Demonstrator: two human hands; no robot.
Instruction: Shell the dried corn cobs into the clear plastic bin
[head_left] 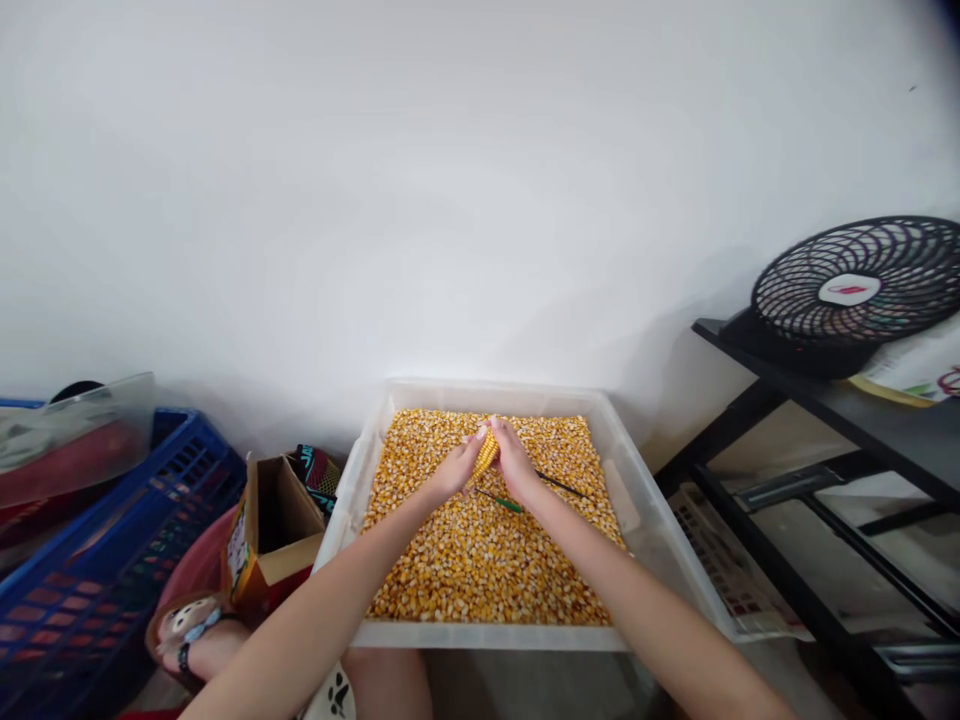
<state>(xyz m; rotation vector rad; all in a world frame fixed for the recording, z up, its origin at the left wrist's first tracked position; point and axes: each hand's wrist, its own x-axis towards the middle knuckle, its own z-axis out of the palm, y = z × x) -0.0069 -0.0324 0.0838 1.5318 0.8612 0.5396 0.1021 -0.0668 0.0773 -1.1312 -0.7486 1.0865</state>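
A yellow corn cob (486,455), its kernels still on it where it shows, is held between my two hands above a bin of loose kernels. My left hand (459,465) is closed round its left side, and my right hand (511,460) grips it from the right, the fingertips of both meeting near its top. Loose corn kernels (487,570) fill the translucent plastic bin (491,636). A thin tool with a green handle (508,504) lies on the kernels just below my hands. Beside my right wrist rests a dark thin rod (562,486).
An open cardboard box (281,520) and a blue plastic crate (97,560) stand at left, near a plush toy (191,620). On the right, a black fan (855,285) sits on a black stand (817,400). A white wall (480,200) rises behind the bin.
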